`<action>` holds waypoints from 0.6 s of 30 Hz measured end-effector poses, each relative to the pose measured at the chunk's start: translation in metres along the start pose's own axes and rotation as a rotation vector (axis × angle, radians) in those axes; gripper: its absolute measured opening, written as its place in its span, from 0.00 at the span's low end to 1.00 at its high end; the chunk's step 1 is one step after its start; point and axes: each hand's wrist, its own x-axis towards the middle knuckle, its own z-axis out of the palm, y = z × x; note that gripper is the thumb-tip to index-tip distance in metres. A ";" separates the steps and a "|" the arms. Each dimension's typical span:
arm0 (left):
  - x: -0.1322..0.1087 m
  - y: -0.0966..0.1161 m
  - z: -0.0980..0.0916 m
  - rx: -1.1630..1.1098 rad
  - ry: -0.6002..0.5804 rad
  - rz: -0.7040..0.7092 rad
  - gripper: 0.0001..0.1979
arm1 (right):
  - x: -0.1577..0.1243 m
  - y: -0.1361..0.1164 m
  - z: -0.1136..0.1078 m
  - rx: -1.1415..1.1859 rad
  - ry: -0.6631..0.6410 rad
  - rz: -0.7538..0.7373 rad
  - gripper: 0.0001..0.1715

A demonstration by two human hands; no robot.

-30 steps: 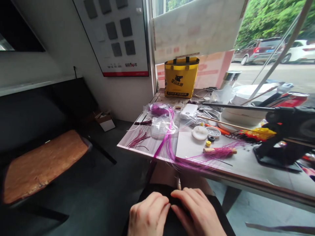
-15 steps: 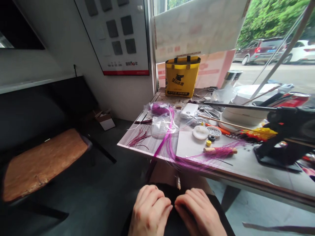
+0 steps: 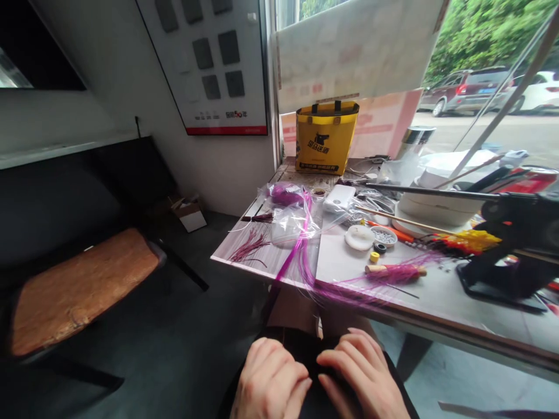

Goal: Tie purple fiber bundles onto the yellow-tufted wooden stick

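Observation:
Both hands are low in the view, over my lap and in front of the table edge. My left hand (image 3: pixel 271 381) is closed, its thumb pressed to the curled fingers; whatever may be in the pinch is too small or hidden to make out. Just right of it, my right hand (image 3: pixel 364 375) has bent fingers with a gap between thumb and forefinger, and nothing shows in it. Nearest to the hands, long purple fibres (image 3: pixel 305 267) trail over the table's front edge. Some of these strands lie across a wooden-ended rod (image 3: pixel 417 271).
On the table (image 3: pixel 340 256) lie a clear plastic bag (image 3: pixel 292 224), dark red fibres (image 3: pixel 248 247), a white round lid (image 3: pixel 359 237) and a dish of small beads (image 3: pixel 383 235). A black clamp stand (image 3: pixel 502 256) rises at right. Behind stands a yellow bag (image 3: pixel 326 139); a brown-topped stool (image 3: pixel 87 291) is left.
My right hand has shifted slightly right, away from the left, and its thumb and forefinger have parted. The whole view has moved a little; the table things lie as before.

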 end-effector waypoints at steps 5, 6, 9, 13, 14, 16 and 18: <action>0.000 0.001 0.000 0.005 -0.002 0.012 0.09 | 0.000 -0.002 0.000 -0.016 -0.012 0.029 0.15; 0.000 0.001 0.001 0.007 0.001 0.008 0.09 | 0.001 -0.002 -0.001 -0.015 -0.012 0.022 0.14; -0.001 0.002 0.001 0.002 0.007 -0.002 0.08 | 0.003 -0.001 -0.003 -0.032 -0.012 -0.039 0.09; -0.001 0.001 0.001 -0.001 0.002 -0.001 0.08 | -0.002 -0.001 0.002 -0.019 0.035 -0.004 0.13; 0.000 0.001 0.000 0.002 0.005 -0.001 0.08 | -0.003 -0.001 0.004 -0.009 0.057 0.014 0.14; 0.000 0.001 0.000 0.010 0.015 -0.003 0.08 | -0.007 -0.002 0.007 -0.008 0.064 0.016 0.15; 0.001 0.001 -0.001 0.015 0.020 0.006 0.08 | -0.009 -0.002 0.008 -0.018 0.061 0.019 0.14</action>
